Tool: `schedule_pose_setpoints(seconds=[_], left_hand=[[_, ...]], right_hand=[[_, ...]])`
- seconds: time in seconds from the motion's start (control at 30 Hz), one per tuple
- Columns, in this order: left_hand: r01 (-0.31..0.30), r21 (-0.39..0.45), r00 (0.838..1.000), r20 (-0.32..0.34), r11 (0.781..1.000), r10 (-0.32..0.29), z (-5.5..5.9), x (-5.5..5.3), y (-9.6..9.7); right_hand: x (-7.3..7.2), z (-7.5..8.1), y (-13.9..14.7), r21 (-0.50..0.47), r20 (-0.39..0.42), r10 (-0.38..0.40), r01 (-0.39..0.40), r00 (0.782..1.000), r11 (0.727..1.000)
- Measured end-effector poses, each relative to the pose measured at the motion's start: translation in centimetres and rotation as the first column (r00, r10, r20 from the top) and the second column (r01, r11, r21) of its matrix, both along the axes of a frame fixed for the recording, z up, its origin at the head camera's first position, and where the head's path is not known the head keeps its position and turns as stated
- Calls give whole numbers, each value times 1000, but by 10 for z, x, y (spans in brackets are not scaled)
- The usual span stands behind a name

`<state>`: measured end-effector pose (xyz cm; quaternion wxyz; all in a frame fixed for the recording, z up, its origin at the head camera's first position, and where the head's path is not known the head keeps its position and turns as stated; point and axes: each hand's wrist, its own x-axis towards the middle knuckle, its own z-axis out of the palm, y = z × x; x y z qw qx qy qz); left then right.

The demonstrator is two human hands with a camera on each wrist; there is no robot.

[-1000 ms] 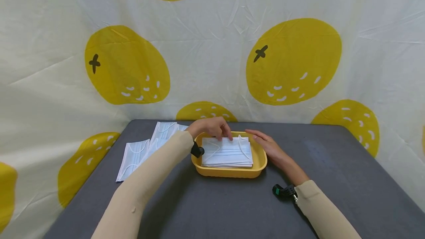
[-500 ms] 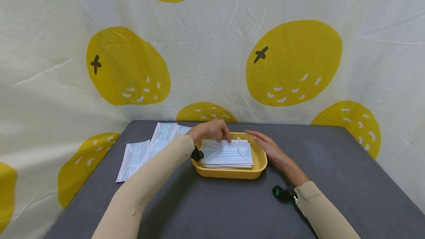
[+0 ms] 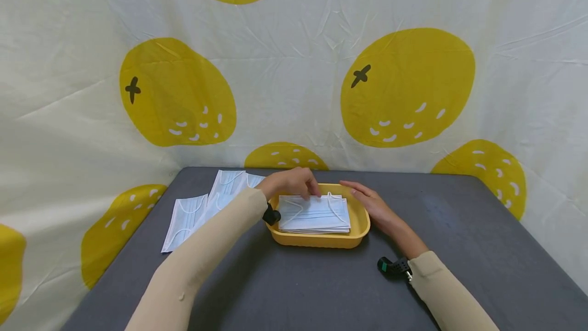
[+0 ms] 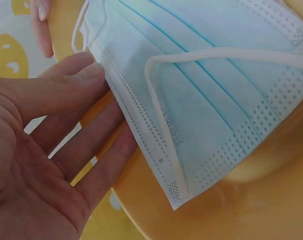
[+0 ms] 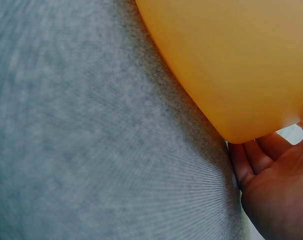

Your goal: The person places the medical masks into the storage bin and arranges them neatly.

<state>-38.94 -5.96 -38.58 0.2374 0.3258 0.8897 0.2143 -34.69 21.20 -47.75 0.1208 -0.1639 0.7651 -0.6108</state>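
A stack of pale blue face masks with white ear loops lies in a yellow tray. My left hand reaches over the tray's far left side, its fingertips at the stack's far edge. In the left wrist view, that hand's thumb comes right to the top mask's edge, while the other fingers stretch along and below that edge, their tips partly hidden. My right hand rests along the tray's right outer side with fingers extended; in the right wrist view its fingers lie against the yellow wall.
More face masks lie spread and overlapping on the dark grey table, left of the tray and partly behind the left sleeve. A white curtain printed with yellow fruit hangs behind the table.
The mask stack's far edge has shifted slightly toward me, and the left fingers have drawn in from over the masks to that edge. The right hand and tray have stayed put.
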Motion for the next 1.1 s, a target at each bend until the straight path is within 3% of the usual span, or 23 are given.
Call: schedule_pose_setpoints(seconds=[0.47,0.73,0.9,1.1], left_hand=[[-20,112,999,-38,994,24,3,4,-7],[-29,203,1000,9,979,28,15,13,-19],[-97,303,995,43,948,88,23,21,-31],[-217,429,976,97,877,194,17,31,-50]], right_hand=[[-2,0,-1,-13,10,-2,2,1000,1000],[0,1,-1,-4,6,-2,2,1000,1000],[1,3,0,-12,12,-5,5,1000,1000],[2,2,1,-22,7,1,-1,1000,1000]])
